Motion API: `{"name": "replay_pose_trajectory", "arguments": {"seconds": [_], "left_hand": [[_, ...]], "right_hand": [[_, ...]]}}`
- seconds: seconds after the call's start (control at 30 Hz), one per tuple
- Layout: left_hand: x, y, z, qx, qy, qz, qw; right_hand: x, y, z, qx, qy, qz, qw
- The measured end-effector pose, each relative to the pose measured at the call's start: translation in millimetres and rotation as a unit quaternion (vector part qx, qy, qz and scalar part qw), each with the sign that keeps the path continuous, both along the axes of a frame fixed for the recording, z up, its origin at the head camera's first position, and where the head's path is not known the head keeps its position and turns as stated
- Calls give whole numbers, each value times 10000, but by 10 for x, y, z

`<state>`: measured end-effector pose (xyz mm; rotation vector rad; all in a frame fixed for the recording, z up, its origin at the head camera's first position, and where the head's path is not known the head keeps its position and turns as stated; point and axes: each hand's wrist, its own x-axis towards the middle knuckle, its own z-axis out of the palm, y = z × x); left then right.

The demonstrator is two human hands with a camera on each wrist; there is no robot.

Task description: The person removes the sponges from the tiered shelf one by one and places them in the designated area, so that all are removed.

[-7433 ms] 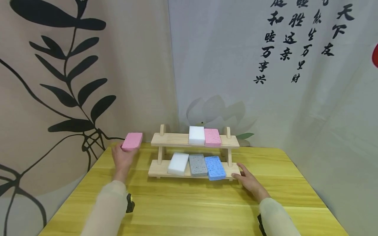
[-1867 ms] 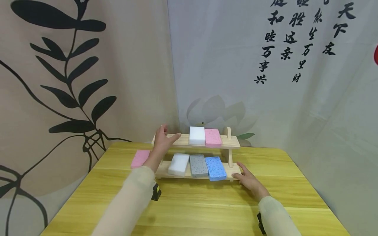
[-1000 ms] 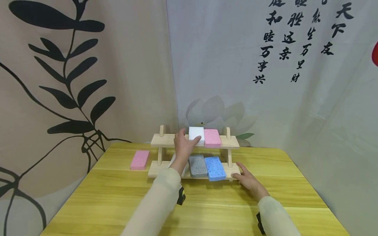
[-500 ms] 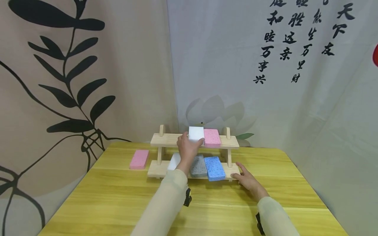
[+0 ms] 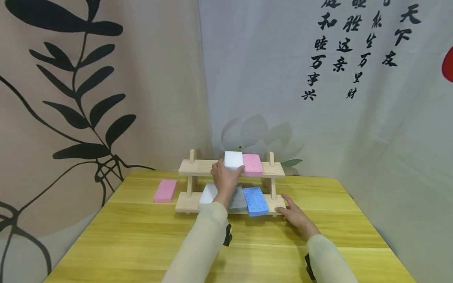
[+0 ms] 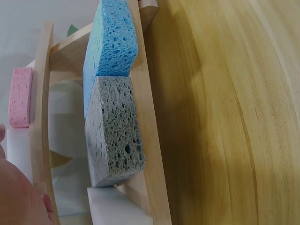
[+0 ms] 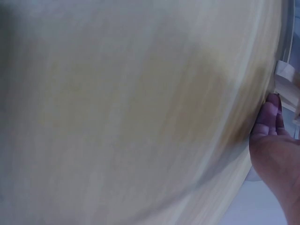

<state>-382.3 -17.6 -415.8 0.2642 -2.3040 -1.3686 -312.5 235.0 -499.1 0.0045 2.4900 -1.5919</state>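
Between your left thumb and fingers, on the upper board [image 5: 198, 168], the white block [image 5: 233, 159] is sitting in a pinch: your left hand [image 5: 225, 179] is grasping it, thumb resting at its near right corner and fingers lying along its left side. From that grip the block is reaching straight ahead, its long axis seeming to run away from you, though your hand is covering the near end. Your left hand is the nearer one; your right hand [image 5: 296, 216] is holding the right end of the lower board [image 5: 277, 202] of the wooden rack, well to the right of the left grip and lower. Just right of the left grip, the pink sponge [image 5: 253, 165] is lying against the white block, its face showing fine specks. Below your left wrist, the grey sponge [image 6: 117, 131] is leaning beside the blue sponge [image 6: 116, 40], both showing rough, deep-pored, squared-off sides, while the second white block [image 5: 208, 194] is looking smooth and crisp-edged, lower and left of the grip. Farther left, the loose pink sponge [image 5: 165, 190] is lying flat on the table [image 5: 141, 236], whose yellowish, streaked grain is contrasting with the rack's pale, straight-cut boards.
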Motion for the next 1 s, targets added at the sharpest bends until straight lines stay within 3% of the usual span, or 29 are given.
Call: {"name": "replay_pose_trajectory", "arguments": {"seconds": [0.47, 1.0], "left_hand": [[-20, 39, 13, -323, -105, 145, 9993], [-17, 64, 26, -296, -151, 267, 9991]], "right_hand": [[-9, -4, 2, -90, -151, -47, 9998], [2, -1, 0, -133, -139, 3, 9998]]}}
